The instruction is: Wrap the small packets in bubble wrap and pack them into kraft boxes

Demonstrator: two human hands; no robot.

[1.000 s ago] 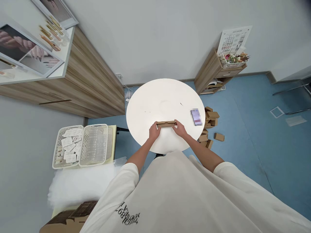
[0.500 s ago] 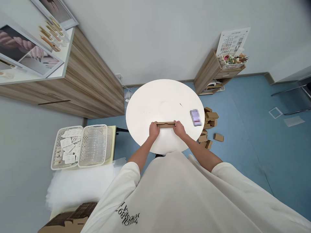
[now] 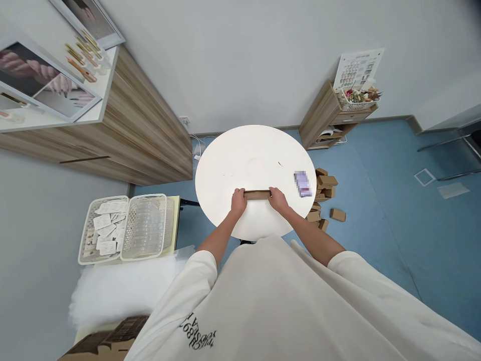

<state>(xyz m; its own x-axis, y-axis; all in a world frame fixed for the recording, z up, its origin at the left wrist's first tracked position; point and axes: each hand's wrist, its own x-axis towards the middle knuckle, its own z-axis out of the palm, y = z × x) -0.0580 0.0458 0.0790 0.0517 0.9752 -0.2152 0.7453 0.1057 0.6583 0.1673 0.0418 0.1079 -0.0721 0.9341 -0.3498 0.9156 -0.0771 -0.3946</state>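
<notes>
A small brown cardboard box (image 3: 257,195) is held just above or on the near part of the white oval table (image 3: 250,148); which of the two I cannot tell. My left hand (image 3: 238,201) grips its left end, and my right hand (image 3: 278,199) grips its right end. The fingers of both hands are closed round the cardboard, with the fingertips partly hidden. To the right of my right hand, a purple item (image 3: 302,184), blurred into blocks, lies on the tabletop.
Several brown boxes (image 3: 326,181) are heaped on the floor right of the table, with one box (image 3: 337,214) apart. Two white baskets (image 3: 126,200), holding cards and clear plastic pieces, stand at left beside white sheeting (image 3: 116,286). Wooden cabinets (image 3: 150,115) flank the wall.
The box has turned slightly in my hands: the notch along its upper edge no longer shows and its inner side looks darker. Both hands keep their hold.
</notes>
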